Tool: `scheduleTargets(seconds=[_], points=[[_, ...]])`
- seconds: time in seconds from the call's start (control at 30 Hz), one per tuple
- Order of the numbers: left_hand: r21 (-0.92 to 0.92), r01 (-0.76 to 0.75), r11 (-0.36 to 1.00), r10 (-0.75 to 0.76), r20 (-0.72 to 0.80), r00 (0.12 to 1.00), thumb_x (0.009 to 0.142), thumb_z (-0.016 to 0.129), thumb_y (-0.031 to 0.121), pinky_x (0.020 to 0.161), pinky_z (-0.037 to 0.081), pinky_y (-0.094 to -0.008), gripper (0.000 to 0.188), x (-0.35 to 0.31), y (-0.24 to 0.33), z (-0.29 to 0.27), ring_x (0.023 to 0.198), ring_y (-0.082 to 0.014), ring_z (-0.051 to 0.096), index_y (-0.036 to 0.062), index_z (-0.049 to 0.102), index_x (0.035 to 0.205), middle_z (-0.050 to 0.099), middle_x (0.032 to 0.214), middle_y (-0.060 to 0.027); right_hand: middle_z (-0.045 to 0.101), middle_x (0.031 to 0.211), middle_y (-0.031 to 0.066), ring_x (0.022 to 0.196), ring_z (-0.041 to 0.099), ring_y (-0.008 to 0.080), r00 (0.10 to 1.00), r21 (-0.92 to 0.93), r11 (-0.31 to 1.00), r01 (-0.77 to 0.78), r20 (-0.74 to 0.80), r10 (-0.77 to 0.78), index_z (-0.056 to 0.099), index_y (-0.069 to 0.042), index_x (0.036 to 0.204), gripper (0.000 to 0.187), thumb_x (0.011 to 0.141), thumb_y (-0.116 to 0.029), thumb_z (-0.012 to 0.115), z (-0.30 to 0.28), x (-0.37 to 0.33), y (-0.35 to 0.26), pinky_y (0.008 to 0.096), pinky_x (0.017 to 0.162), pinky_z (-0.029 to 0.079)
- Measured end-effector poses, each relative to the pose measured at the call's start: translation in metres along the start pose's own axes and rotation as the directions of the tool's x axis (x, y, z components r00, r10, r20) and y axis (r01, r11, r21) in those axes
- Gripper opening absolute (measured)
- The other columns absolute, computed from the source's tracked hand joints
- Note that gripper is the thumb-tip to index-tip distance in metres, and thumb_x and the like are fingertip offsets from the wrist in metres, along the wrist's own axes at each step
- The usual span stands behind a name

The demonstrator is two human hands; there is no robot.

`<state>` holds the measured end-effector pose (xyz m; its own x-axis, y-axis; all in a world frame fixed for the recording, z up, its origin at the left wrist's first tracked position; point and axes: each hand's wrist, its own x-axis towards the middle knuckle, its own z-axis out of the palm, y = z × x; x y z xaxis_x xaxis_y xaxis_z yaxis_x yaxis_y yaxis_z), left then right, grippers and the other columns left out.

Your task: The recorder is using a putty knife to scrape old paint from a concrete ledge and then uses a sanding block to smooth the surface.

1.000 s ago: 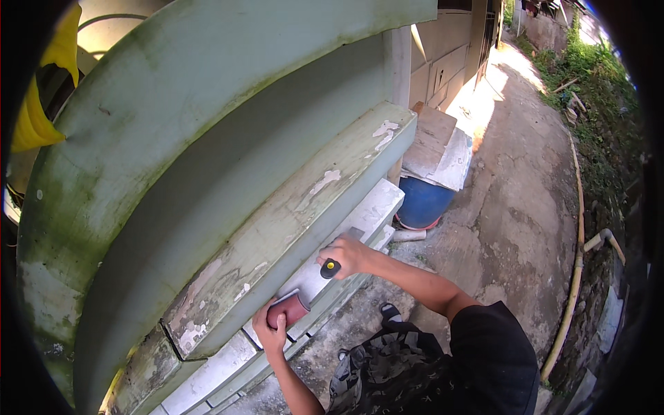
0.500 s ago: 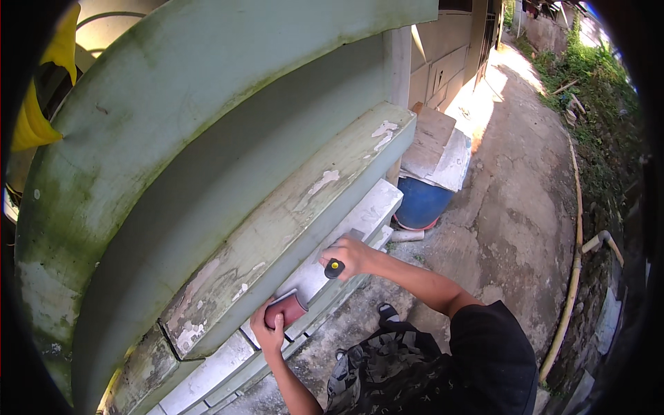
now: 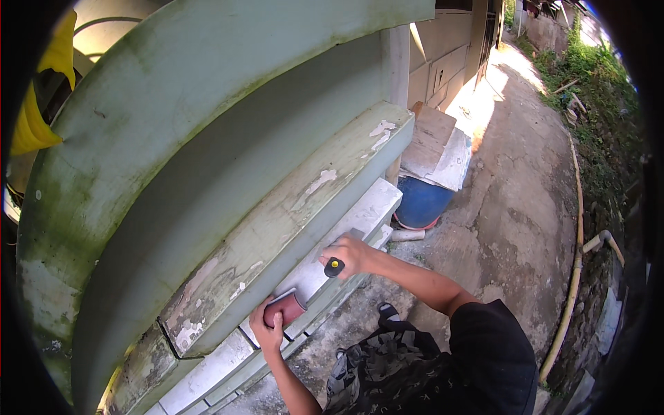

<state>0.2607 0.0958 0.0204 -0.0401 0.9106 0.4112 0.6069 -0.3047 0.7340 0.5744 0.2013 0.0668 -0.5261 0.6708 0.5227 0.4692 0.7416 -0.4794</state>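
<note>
My left hand (image 3: pixel 268 328) is closed round a curled reddish-brown sheet that looks like sandpaper (image 3: pixel 289 310), thumb pressed on its outer face. The sheet is at the whitish lower ledge (image 3: pixel 304 276). Farther along the same ledge, my right hand (image 3: pixel 351 254) grips a scraper by its black handle, whose yellow-centred end (image 3: pixel 334 267) points toward me. Part of a flat grey blade (image 3: pixel 355 234) shows beyond the fingers, lying close to the ledge top. Whether the blade touches the surface I cannot tell.
Above the ledge runs a pale green ledge (image 3: pixel 277 221) with peeling paint, beneath a large curved green wall (image 3: pixel 131 131). A blue drum (image 3: pixel 422 203) topped with boards (image 3: pixel 430 142) stands at the far end. A concrete path (image 3: pixel 515 207) and a pipe (image 3: pixel 575 277) lie to the right.
</note>
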Motion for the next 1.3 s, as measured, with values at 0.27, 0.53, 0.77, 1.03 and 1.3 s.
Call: scheduleTargets(seconds=[0.27, 0.53, 0.77, 1.03, 1.3], points=[[0.003, -0.004, 1.0, 0.004, -0.005, 1.0, 0.086, 0.067, 0.045, 0.102, 0.042, -0.0466, 0.05, 0.001, 0.003, 0.001, 0.111, -0.0388, 0.062, 0.0035, 0.07, 0.112, 0.07, 0.114, -0.0184, 0.061, 0.059, 0.0125, 0.056, 0.063, 0.035, 0.982, 0.134, 0.987, 0.093, -0.179, -0.068, 0.064, -0.006, 0.073, 0.009, 0.068, -0.007, 0.071, 0.0, -0.002, 0.021, 0.0423, 0.051, 0.049], [0.006, 0.011, 1.0, -0.011, 0.001, 1.0, 0.087, 0.067, 0.047, 0.102, 0.042, -0.0468, 0.051, 0.002, 0.007, 0.001, 0.11, -0.0394, 0.062, 0.0027, 0.069, 0.112, 0.07, 0.114, -0.0187, 0.062, 0.062, 0.0132, 0.058, 0.063, 0.0347, 0.992, 0.048, 0.997, 0.067, -0.11, -0.062, 0.063, -0.006, 0.071, 0.009, 0.067, -0.006, 0.071, 0.0, -0.003, 0.032, 0.0425, 0.053, 0.049], [0.025, -0.015, 1.0, 0.015, -0.006, 1.0, 0.089, 0.062, 0.053, 0.099, 0.044, -0.0455, 0.058, 0.002, 0.004, 0.003, 0.107, -0.0383, 0.062, -0.0015, 0.068, 0.111, 0.068, 0.11, -0.0212, 0.061, 0.06, 0.0139, 0.056, 0.062, 0.0351, 0.982, 0.034, 0.989, 0.147, -0.128, -0.141, 0.064, -0.006, 0.072, 0.007, 0.071, -0.008, 0.071, -0.002, 0.0, 0.023, 0.0428, 0.052, 0.049], [0.009, -0.024, 1.0, 0.024, 0.005, 1.0, 0.089, 0.062, 0.054, 0.099, 0.044, -0.045, 0.06, 0.005, 0.011, 0.003, 0.106, -0.0378, 0.063, -0.0016, 0.068, 0.111, 0.068, 0.109, -0.0207, 0.071, 0.073, 0.0108, 0.07, 0.069, 0.0343, 0.996, -0.131, 0.991, -0.032, 0.074, 0.042, 0.072, -0.009, 0.082, 0.02, 0.063, -0.012, 0.072, -0.005, -0.014, 0.076, 0.0436, 0.064, 0.056], [0.053, -0.003, 0.999, 0.003, 0.011, 1.0, 0.089, 0.06, 0.058, 0.1, 0.044, -0.0458, 0.064, 0.004, 0.007, 0.003, 0.108, -0.0378, 0.062, -0.0011, 0.069, 0.112, 0.069, 0.112, -0.021, 0.057, 0.055, 0.0112, 0.053, 0.06, 0.0349, 0.994, -0.069, 0.992, 0.11, -0.013, -0.111, 0.058, -0.007, 0.065, 0.013, 0.069, -0.008, 0.07, -0.02, 0.004, 0.057, 0.0447, 0.049, 0.045]])
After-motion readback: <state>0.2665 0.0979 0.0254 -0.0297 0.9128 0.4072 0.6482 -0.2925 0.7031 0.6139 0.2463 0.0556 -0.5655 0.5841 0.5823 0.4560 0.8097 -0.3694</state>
